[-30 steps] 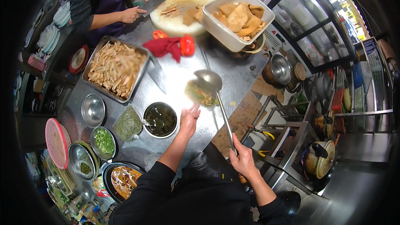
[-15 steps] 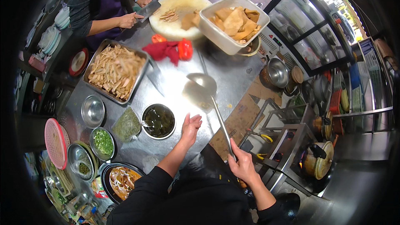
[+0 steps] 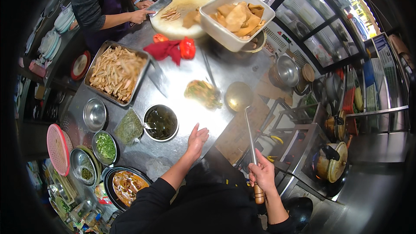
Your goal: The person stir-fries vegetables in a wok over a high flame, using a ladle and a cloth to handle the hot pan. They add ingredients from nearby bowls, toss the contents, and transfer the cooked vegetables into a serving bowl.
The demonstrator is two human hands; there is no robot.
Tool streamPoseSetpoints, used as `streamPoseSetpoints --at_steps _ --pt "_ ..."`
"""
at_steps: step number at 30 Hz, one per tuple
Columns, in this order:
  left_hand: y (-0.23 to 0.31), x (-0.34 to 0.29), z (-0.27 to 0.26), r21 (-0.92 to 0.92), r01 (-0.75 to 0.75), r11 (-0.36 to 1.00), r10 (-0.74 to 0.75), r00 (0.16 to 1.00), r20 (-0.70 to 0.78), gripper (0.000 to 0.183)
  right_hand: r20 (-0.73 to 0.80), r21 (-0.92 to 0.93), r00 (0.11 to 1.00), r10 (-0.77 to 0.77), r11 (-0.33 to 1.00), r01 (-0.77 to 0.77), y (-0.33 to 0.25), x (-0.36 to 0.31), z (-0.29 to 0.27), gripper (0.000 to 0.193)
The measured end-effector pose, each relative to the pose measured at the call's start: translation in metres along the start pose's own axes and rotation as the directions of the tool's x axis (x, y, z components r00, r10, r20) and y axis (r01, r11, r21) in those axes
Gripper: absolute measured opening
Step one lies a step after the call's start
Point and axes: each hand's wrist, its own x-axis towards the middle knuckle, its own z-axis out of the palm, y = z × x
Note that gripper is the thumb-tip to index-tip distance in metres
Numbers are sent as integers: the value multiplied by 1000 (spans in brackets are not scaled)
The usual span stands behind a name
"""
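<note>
My right hand (image 3: 263,173) is closed around the long-handled wok ladle (image 3: 238,96), gripping its metal shaft just above the wooden end. The ladle's bowl hangs over the front right edge of the steel table (image 3: 236,71). Left of it sits a blurred mound of yellow-green food (image 3: 202,94); glare hides whether a dish lies under it. My left hand (image 3: 197,143) is held out over the table's front edge, fingers stretched, holding nothing. A metal pot (image 3: 160,140) of dark leafy pieces in liquid stands just left of that hand.
A metal tray (image 3: 141,82) heaped with pale strips is at left. Behind are red cloth (image 3: 164,50), a round cutting board (image 3: 177,30) and a white tub (image 3: 216,34) of brown sheets. A co-worker's hand (image 3: 141,15) holds a cleaver (image 3: 160,5). A lidded pot (image 3: 338,164) stands over flame at right.
The ladle has swung right and toward me, uncovering the food mound on the table. My right hand has moved slightly right and down. My left hand stays open in nearly the same spot.
</note>
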Motion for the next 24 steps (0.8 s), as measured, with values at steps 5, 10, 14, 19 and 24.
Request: streamPoseSetpoints --at_steps 5,10,14,19,24 --pt "-1 -3 4 30 3 1000 -4 1000 15 75 31 7 991 128 992 -128 -1 -8 3 64" --pt "2 -6 12 8 -3 1000 3 1000 31 75 107 75 978 181 979 -189 -5 -15 13 63" --pt "7 1 24 17 -46 999 45 998 53 69 119 33 978 169 984 -174 -5 -7 25 62" --pt "12 27 35 9 -71 997 71 984 -164 42 85 -183 996 1 983 15 -6 -5 13 60" --pt "23 51 49 23 -98 995 101 962 -253 29 90 -540 963 -254 800 261 -12 26 7 56"
